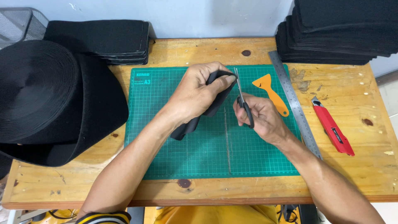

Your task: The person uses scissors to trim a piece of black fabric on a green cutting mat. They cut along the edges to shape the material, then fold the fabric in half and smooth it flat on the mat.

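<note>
Just left of the right hand point(261, 118), clenched through black-handled scissors point(243, 101), blades pointing away and touching the black fabric strip point(207, 105); strip gripped tight in left hand point(197, 93), trailing back towards the body over green mat point(166, 137).

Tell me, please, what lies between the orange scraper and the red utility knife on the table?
In the head view, a steel ruler lies slantwise between the orange scraper and the red utility knife, along the green cutting mat's right edge.

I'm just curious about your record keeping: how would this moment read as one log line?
left hand: grips black fabric piece | right hand: scissors at fabric edge | under: green cutting mat | beside: orange scraper, steel ruler, red knife
</note>
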